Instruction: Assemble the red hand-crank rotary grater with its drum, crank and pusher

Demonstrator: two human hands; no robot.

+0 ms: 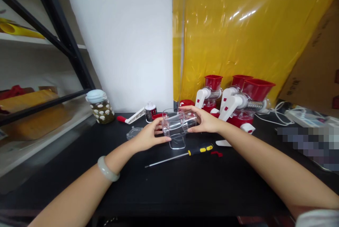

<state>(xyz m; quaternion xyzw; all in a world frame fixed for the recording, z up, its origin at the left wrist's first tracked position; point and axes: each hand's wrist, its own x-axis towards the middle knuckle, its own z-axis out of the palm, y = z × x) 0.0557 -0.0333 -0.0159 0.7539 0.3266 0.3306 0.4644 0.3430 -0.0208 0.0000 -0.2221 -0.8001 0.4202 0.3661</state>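
Between both hands is a clear plastic grater body (176,125), a see-through barrel with a chute, held above the black table. My left hand (152,136) grips its left end, thumb in front and fingers behind. Around the right end, my right hand (202,120) curls with thumb below and fingers on top. A screwdriver (196,150) with a black and yellow handle lies just in front, beside a small red plastic piece (217,153). Behind the left hand are a drum grating blade (150,112), a white crank handle with a red grip (135,115) and a clear ring-shaped part (133,133).
Several assembled red and white rotary graters (247,101) stand at the back right. A lidded glass jar (100,107) is at the back left, near a shelf rack (71,48). White cables (280,115) lie at the right, and a white part (224,143) rests near my right forearm.
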